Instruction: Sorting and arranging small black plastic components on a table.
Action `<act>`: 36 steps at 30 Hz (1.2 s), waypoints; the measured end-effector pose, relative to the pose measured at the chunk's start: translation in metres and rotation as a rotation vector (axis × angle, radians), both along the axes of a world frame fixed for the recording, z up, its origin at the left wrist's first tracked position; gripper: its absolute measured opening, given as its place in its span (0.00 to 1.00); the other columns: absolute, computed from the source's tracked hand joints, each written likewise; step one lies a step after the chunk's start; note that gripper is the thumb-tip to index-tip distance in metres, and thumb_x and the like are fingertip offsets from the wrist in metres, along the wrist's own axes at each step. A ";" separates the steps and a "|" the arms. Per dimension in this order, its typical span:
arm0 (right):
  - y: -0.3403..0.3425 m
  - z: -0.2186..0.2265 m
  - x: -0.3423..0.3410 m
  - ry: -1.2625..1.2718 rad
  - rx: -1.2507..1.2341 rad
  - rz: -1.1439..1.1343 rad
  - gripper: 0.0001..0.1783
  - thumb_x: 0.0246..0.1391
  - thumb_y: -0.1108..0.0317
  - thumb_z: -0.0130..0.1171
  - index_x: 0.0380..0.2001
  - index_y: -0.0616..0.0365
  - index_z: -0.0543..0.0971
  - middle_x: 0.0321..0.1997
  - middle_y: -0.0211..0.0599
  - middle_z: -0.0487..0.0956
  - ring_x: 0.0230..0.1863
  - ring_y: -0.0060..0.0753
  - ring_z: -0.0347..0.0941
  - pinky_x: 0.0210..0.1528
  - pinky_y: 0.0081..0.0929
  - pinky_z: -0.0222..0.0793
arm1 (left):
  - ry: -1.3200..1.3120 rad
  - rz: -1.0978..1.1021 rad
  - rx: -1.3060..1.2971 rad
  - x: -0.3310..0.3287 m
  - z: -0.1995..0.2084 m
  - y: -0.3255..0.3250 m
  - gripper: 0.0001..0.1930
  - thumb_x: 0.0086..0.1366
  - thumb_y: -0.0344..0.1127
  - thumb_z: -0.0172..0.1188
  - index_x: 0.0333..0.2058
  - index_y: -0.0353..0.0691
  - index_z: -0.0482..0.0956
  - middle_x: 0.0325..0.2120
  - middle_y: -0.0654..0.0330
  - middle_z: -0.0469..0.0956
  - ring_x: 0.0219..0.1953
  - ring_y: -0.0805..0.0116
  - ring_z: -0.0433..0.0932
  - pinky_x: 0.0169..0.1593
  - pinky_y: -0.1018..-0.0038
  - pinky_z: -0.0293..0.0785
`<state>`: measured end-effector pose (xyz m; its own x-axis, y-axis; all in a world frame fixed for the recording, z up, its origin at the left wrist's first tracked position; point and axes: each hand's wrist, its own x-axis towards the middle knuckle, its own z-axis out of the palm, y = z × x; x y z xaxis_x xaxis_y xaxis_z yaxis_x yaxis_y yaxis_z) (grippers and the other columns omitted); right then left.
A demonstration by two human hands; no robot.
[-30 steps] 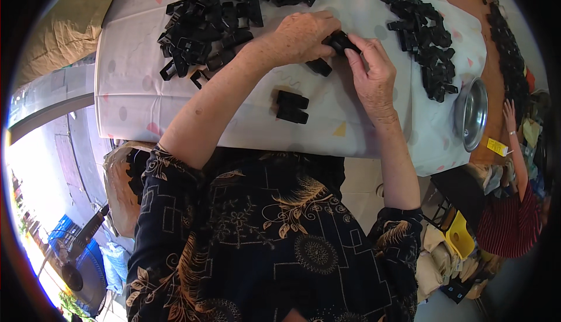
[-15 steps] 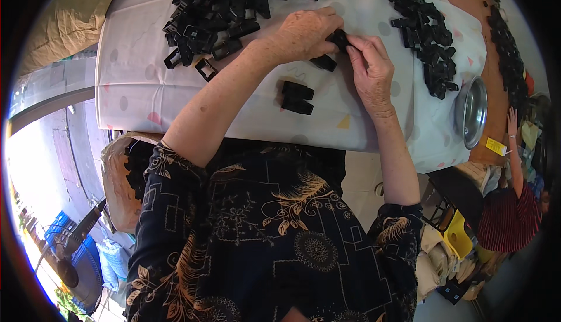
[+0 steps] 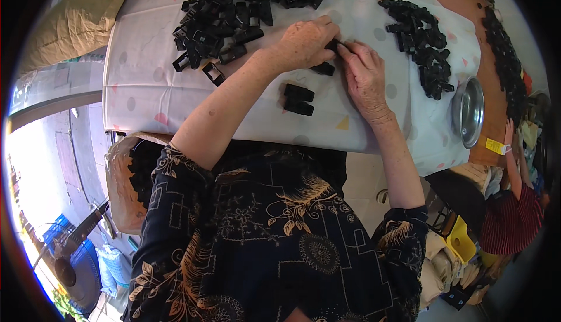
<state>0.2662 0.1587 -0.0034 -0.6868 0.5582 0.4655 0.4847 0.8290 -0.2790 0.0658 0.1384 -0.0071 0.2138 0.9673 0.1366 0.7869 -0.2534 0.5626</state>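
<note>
Both hands meet over the far middle of the table around a small black plastic piece [image 3: 335, 46], mostly covered by fingers; its exact kind does not show. My left hand [image 3: 305, 43] grips it from the left, thumb and fingers closed. From the right, my right hand [image 3: 366, 80] pinches at its near end with curled fingers. Just below the left fingertips lies another black plastic piece [image 3: 324, 69]. Nearer to me, a pair of black pieces [image 3: 298, 99] rests side by side. A large heap of black plastic pieces [image 3: 225, 21] spreads beyond my left forearm.
A second heap of black pieces [image 3: 425, 50] lies at the right, near a metal bowl [image 3: 469, 113]. The patterned tablecloth [image 3: 245, 124] covers the table. A brown paper sack [image 3: 76, 18] is at far left, a fan [image 3: 73, 263] lower left. Another person's striped sleeve [image 3: 511, 220] shows at right.
My right hand has turned inward, its fingers curling over the black piece, which now shows less. My left hand keeps its grip. The whole view has shifted slightly.
</note>
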 end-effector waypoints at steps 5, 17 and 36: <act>-0.025 0.002 0.007 0.037 -0.192 0.172 0.19 0.51 0.74 0.63 0.49 0.55 0.80 0.52 0.38 0.77 0.53 0.44 0.73 0.55 0.36 0.67 | -0.020 -0.125 -0.104 -0.015 0.019 -0.028 0.17 0.56 0.39 0.64 0.43 0.40 0.77 0.44 0.53 0.75 0.43 0.47 0.79 0.47 0.55 0.76; 0.074 0.007 0.061 -0.299 0.287 -0.426 0.16 0.53 0.64 0.65 0.45 0.54 0.77 0.37 0.34 0.74 0.41 0.40 0.72 0.42 0.39 0.67 | 0.447 0.320 0.114 -0.059 0.025 0.036 0.18 0.58 0.41 0.66 0.44 0.41 0.75 0.44 0.55 0.76 0.50 0.53 0.77 0.48 0.57 0.76; 0.065 -0.009 0.043 0.094 -0.315 -0.181 0.12 0.59 0.69 0.61 0.46 0.59 0.78 0.43 0.42 0.79 0.36 0.41 0.78 0.40 0.29 0.74 | -0.422 0.064 -0.305 -0.011 0.033 0.017 0.13 0.67 0.36 0.56 0.47 0.35 0.77 0.27 0.58 0.80 0.26 0.73 0.80 0.32 0.75 0.78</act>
